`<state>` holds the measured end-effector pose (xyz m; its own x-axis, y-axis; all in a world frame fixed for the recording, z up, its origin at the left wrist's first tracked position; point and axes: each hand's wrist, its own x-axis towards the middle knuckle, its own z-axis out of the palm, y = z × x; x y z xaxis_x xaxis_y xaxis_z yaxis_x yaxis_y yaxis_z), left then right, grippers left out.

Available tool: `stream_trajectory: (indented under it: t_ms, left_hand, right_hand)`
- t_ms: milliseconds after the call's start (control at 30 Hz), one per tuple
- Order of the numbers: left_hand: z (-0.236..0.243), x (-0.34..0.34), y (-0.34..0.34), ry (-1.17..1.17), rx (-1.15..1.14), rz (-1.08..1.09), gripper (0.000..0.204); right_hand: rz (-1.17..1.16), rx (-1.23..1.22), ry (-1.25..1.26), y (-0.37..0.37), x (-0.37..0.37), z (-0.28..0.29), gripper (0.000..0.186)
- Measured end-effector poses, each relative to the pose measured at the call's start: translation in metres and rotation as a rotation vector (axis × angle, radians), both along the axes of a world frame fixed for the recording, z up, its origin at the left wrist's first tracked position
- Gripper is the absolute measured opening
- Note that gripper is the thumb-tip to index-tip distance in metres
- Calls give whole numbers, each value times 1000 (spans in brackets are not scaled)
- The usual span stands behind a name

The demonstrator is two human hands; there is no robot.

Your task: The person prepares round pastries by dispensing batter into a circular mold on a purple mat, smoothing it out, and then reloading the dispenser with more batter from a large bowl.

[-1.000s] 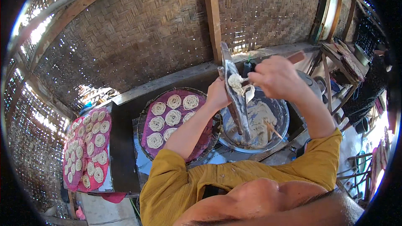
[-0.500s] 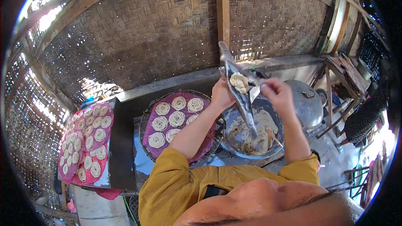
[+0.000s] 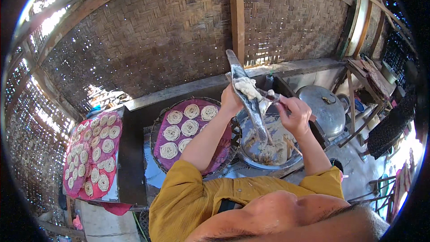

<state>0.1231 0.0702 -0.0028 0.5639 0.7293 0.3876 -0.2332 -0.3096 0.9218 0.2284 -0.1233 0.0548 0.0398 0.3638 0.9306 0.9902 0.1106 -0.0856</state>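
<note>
My left hand is closed around a long two-handled press, grey and worn, tilted over a metal basin. Pale dough fills the press's middle and bulges out on top. In my closed right hand is a spoon-like scoop with a brownish handle end; its tip, with a bit of dough on it, is beside the press. More sticky dough smears the basin, where a wooden stick leans. Left of it, a round tray with purple cloth bears several coiled noodle-like rounds.
At far left, pink cloths hold many more coiled rounds. A large lidded metal pot stands right of the basin. Behind runs a ledge below a woven bamboo wall. A wooden stand is at far right.
My right hand has moved slightly down and left, its scoop now clearly seen at the press. The press has shifted a little left, and its dough looks more spread out.
</note>
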Motion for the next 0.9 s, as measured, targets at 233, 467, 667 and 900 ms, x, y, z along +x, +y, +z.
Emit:
stream_trajectory:
  t_ms: [233,467,667,900]
  left_hand:
    - [-16,-4,13,-175,-293,-261,30]
    - [-15,7,4,-363,-451,-270,25]
    - [1,-48,33,-387,-544,-332,23]
    - [15,-124,55,-629,-364,-278,38]
  right_hand:
    - [328,-388,693,-4,18,-13,23]
    - [57,-143,98,6,1,-5,20]
    - [253,-494,632,-49,5,-24,20]
    - [-426,-837,521,-96,39,-70,25]
